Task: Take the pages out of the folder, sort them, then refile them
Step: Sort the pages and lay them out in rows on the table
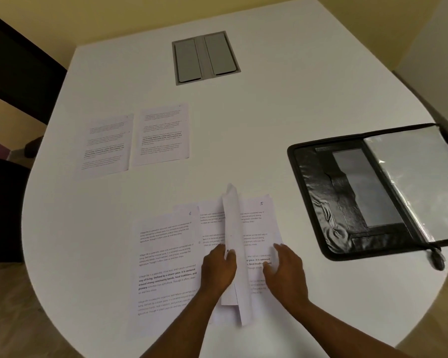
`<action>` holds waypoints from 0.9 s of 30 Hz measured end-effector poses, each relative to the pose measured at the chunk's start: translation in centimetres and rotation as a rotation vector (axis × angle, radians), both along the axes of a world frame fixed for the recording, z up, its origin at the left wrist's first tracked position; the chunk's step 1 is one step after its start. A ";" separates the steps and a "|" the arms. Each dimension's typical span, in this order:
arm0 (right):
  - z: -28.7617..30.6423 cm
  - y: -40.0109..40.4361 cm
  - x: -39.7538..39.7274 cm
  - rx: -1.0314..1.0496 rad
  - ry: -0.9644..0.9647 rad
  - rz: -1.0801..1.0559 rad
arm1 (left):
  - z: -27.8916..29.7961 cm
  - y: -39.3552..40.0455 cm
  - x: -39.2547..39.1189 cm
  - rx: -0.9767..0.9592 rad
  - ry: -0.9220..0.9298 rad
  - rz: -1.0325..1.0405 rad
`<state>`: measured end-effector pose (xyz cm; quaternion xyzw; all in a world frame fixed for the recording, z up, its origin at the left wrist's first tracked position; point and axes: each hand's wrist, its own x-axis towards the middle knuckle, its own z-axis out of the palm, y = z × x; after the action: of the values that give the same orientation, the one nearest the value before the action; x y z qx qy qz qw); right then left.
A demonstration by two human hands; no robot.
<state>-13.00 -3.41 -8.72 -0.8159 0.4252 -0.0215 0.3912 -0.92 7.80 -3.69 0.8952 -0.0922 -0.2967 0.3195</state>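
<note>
left hand point(219, 264) pinches upright white printed sheets point(233, 244) | right hand point(283, 266) flat on page marked 5 point(260, 220) | risk: lifted sheets, perhaps two, slip and mix the order

Folder point(347, 202) rt of pages point(166, 267) (open)

Glossy black folder point(329, 202), clear plastic sleeves point(419, 177), matt white table point(256, 112).

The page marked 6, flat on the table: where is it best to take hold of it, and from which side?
Probably its bare left edge, from the left. Page 6 lies flat, and the left hand covers its right part, so fingers could slide that free edge up.
</note>
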 end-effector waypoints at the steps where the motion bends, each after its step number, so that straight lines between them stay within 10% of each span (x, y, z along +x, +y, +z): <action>1: 0.1 -0.2 0.1 0.031 0.027 -0.035 | 0.1 0.0 0.1 -0.011 0.013 0.005; 27: 3.5 0.5 3.8 0.262 -0.032 -0.009 | 0.4 -0.5 0.1 -0.202 0.120 0.113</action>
<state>-9.16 -2.95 -5.20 -0.7555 0.4216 0.0195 0.5012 -0.82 7.29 -3.28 0.8429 -0.0519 -0.3203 0.4293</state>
